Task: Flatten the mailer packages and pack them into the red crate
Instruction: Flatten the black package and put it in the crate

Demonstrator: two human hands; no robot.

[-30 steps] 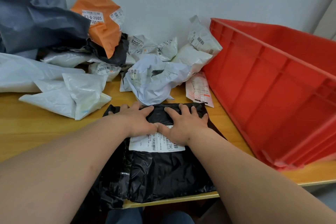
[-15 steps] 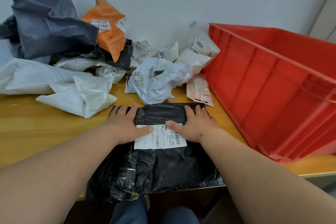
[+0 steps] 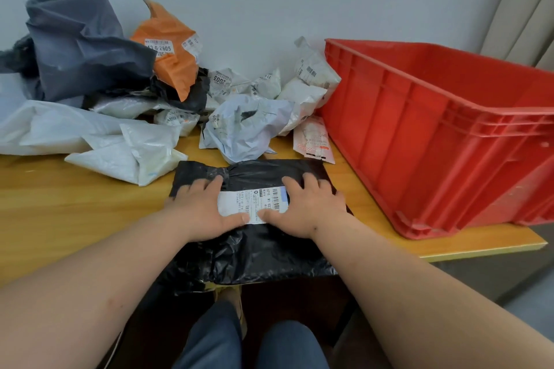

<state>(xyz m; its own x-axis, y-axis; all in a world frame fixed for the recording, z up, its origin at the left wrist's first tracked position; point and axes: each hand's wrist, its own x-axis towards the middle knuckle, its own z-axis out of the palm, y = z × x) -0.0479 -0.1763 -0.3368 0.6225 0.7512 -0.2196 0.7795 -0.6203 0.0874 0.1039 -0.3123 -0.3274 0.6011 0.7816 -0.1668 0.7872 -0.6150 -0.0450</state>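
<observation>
Wooden counter [image 3: 75,207] against pale wall. Crinkled black plastic mailer [image 3: 254,249] lies flat at near edge, long axis running toward the person. Left hand [image 3: 201,213] and right hand [image 3: 308,210] press it, fingers straight, grip unclosed. Ribbed red plastic crate [image 3: 434,141] stands to the right, nearer the right hand.

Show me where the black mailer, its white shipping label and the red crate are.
black mailer [image 3: 263,252]: head view, on its wrinkled near half.
white shipping label [image 3: 254,202]: head view, on its printed middle.
red crate [image 3: 419,141]: head view, on its ribbed outer side wall.
</observation>
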